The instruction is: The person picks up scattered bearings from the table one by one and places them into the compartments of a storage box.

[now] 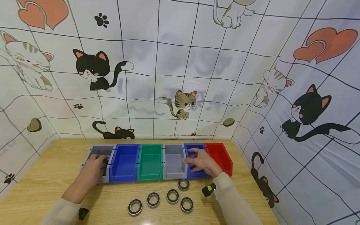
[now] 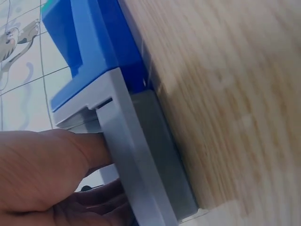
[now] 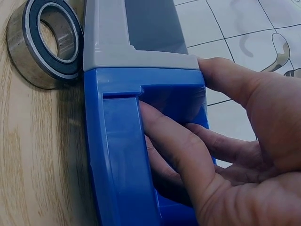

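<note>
left hand (image 1: 92, 167) in grey bin (image 1: 102, 150), can't tell its grip; right hand (image 1: 201, 160) in blue bin (image 1: 199, 175), kinda spread, empty; both run front-to-back

I register grey bins (image 1: 175, 157), blue bins (image 1: 125, 162), green bin (image 1: 151, 162), red bin (image 1: 220, 156), black-and-silver rings (image 1: 130, 208), wood-grain table (image 1: 112, 206), white cat-print backdrop (image 1: 143, 59).
</note>
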Tool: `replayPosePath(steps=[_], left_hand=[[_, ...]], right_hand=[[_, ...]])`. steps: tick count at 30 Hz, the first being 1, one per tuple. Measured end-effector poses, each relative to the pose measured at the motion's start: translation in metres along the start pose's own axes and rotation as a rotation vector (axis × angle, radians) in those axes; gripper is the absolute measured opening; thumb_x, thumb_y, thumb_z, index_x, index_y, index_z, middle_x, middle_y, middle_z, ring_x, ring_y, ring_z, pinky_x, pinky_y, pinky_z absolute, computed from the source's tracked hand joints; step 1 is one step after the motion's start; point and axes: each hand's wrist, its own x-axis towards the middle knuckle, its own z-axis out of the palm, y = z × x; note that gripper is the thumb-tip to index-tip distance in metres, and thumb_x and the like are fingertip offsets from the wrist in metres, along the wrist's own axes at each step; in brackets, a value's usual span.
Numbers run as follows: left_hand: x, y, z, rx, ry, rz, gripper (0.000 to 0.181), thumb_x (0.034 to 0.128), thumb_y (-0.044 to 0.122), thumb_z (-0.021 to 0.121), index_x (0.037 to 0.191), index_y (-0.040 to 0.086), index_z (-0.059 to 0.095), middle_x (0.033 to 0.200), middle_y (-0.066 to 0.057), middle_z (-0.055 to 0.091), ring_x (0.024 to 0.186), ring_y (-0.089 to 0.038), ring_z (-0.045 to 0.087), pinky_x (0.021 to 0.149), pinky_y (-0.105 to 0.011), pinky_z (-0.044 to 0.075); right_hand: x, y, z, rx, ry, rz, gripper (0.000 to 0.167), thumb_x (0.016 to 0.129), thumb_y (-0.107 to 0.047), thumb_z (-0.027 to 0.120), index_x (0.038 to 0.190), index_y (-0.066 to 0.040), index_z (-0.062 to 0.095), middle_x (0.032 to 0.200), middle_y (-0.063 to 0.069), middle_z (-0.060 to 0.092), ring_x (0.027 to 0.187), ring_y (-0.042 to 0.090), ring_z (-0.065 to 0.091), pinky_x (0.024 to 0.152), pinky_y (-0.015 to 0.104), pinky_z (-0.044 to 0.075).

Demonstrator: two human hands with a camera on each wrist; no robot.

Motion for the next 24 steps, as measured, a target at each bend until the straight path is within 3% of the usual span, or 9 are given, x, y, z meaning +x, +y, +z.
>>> replayPosePath(steps=[8,13,16,24], left_hand=[[-0.017,0.009,-0.013,-0.01,0.049,0.025,0.039,0.0918,-0.01,0.087,0.128,-0.016,0.074,0.117,-0.041,0.069,0.102,-0.053,0.074,0.084,-0.069,0.067],[-0.025,0.018,-0.022,-0.012,0.142,0.06,0.04,0.0875,-0.009,0.09,0.124,-0.011,0.075,0.102,-0.03,0.068,0.082,-0.035,0.068,0.067,-0.053,0.062],[-0.03,0.025,-0.027,0.002,0.191,0.089,0.04,0.0868,-0.007,0.092,0.123,-0.009,0.076,0.099,-0.024,0.067,0.079,-0.028,0.062,0.064,-0.047,0.057],[-0.04,0.047,-0.035,0.025,0.134,0.079,0.042,0.0919,0.0,0.092,0.131,-0.006,0.077,0.113,-0.028,0.071,0.086,-0.028,0.065,0.071,-0.048,0.061]], right_hand=[[0.0,0.0,0.001,0.007,-0.001,0.007,0.085,0.102,-0.023,0.094,0.172,0.0,0.051,0.145,0.03,0.072,0.112,0.035,0.086,0.088,0.055,0.075],[0.001,0.0,0.0,0.013,-0.005,0.017,0.086,0.102,-0.023,0.095,0.172,0.0,0.051,0.145,0.03,0.072,0.113,0.036,0.086,0.089,0.056,0.075],[0.001,-0.001,0.0,0.018,-0.009,0.016,0.086,0.101,-0.022,0.095,0.172,0.0,0.051,0.145,0.031,0.072,0.112,0.037,0.086,0.09,0.056,0.075],[0.0,-0.001,-0.001,0.015,-0.016,0.014,0.087,0.102,-0.023,0.094,0.173,0.0,0.05,0.145,0.031,0.072,0.112,0.037,0.085,0.091,0.055,0.075]])
